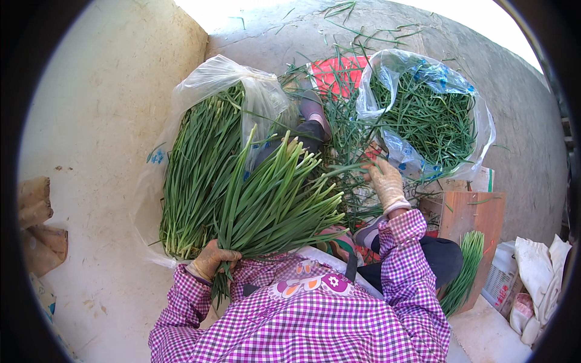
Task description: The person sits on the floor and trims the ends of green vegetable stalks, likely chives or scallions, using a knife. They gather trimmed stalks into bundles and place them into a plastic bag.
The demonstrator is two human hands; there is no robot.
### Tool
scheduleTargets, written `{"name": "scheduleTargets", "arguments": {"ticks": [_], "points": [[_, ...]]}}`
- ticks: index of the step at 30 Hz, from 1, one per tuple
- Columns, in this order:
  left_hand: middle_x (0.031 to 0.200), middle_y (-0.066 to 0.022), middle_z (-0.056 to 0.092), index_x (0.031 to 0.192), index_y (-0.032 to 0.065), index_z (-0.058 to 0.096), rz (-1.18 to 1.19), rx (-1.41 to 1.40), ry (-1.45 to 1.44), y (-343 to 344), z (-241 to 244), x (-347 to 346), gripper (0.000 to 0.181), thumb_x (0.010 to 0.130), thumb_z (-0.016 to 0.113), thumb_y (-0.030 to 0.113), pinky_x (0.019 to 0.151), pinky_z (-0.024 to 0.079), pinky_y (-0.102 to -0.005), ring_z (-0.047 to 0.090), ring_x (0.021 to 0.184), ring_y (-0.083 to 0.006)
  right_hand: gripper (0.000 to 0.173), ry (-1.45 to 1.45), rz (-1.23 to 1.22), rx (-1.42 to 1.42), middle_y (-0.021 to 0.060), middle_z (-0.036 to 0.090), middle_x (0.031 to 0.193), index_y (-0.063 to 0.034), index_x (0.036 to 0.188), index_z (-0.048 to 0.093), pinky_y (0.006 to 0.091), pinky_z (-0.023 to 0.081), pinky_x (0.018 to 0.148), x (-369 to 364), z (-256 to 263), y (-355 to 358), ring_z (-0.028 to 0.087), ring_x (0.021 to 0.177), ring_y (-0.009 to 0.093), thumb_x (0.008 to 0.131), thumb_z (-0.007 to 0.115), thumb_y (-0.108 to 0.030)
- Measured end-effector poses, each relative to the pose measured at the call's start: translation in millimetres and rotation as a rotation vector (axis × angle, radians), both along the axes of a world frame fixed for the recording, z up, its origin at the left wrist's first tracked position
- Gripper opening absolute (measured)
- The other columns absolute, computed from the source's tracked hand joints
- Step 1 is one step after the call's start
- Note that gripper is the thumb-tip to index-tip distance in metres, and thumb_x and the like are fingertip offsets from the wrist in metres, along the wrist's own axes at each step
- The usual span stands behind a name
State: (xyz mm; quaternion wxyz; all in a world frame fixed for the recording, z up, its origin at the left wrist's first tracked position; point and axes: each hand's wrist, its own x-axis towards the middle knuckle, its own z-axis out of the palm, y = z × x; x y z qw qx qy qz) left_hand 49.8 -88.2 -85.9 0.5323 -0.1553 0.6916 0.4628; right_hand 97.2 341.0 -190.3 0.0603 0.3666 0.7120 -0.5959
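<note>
A large bunch of flat green chives (277,204), likely garlic chives, fans across my lap with its pale stem ends pointing away from me. My left hand (214,260), in a soiled work glove, is closed around the leaf end of this bunch. Off the bunch's right side, my gloved right hand (385,185) pinches a few thin green leaves (347,169) between thumb and fingers. At the left, a clear plastic bag (218,68) lies around a thick pile of long chives (195,181). My bent fingers partly hide the pinched leaves.
A second plastic bag (485,136) at the right holds loose leaf trimmings (431,122). More trimmings litter the concrete floor (272,36) and a red sheet (333,75). A wooden stool (474,218) and a tidy chive bundle (467,267) stand beside my right knee.
</note>
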Motion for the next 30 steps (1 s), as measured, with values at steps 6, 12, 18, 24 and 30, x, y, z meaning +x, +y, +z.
{"name": "scheduleTargets", "arguments": {"ticks": [6, 12, 18, 24, 30], "points": [[0.060, -0.0050, 0.058, 0.085, -0.0007, 0.064, -0.041, 0.032, 0.003, -3, -1, -2, 0.023, 0.073, 0.071, 0.018, 0.044, 0.038, -0.0265, 0.053, 0.048, -0.0150, 0.027, 0.196, 0.329, -0.468, 0.0018, 0.067, 0.089, -0.0054, 0.108, 0.068, 0.0240, 0.046, 0.064, -72, 15, -54, 0.055, 0.067, 0.009, 0.091, 0.070, -0.027], [0.061, -0.0044, 0.057, 0.088, 0.0000, 0.065, -0.026, -0.003, -0.078, -6, 0, -2, 0.027, 0.072, 0.071, 0.021, 0.046, 0.038, -0.0275, 0.052, 0.050, -0.0144, 0.026, 0.041, 0.291, -0.519, -0.0017, 0.060, 0.070, -0.0068, 0.089, 0.067, 0.0263, 0.040, 0.056, -33, 5, -54, 0.051, 0.062, 0.008, 0.093, 0.065, -0.033], [0.070, -0.0029, 0.059, 0.100, 0.0012, 0.064, -0.111, 0.060, -0.152, 5, -3, -7, 0.033, 0.073, 0.070, 0.018, 0.050, 0.038, -0.0281, 0.053, 0.057, -0.0133, 0.023, 0.085, -0.085, -0.567, -0.0026, 0.058, 0.067, -0.0094, 0.084, 0.064, 0.0218, 0.035, 0.051, 8, -18, -64, 0.049, 0.055, 0.006, 0.092, 0.066, -0.031], [0.072, -0.0016, 0.059, 0.107, 0.0022, 0.062, -0.072, 0.036, -0.156, 7, -6, -3, 0.037, 0.073, 0.073, 0.013, 0.048, 0.037, -0.0276, 0.051, 0.055, -0.0129, 0.022, 0.076, -0.515, -0.778, -0.0054, 0.053, 0.064, -0.0096, 0.085, 0.063, 0.0224, 0.027, 0.040, 1, -39, -36, 0.041, 0.045, 0.005, 0.092, 0.065, -0.030], [0.070, -0.0023, 0.057, 0.104, 0.0028, 0.060, -0.039, 0.170, -0.260, -10, -20, -4, 0.033, 0.075, 0.073, 0.010, 0.045, 0.034, -0.0281, 0.046, 0.049, -0.0129, 0.022, 0.110, -0.164, -0.184, 0.0084, 0.071, 0.104, -0.0046, 0.103, 0.063, 0.0268, 0.053, 0.072, -13, -31, 24, 0.067, 0.083, 0.015, 0.097, 0.061, -0.025]]}}
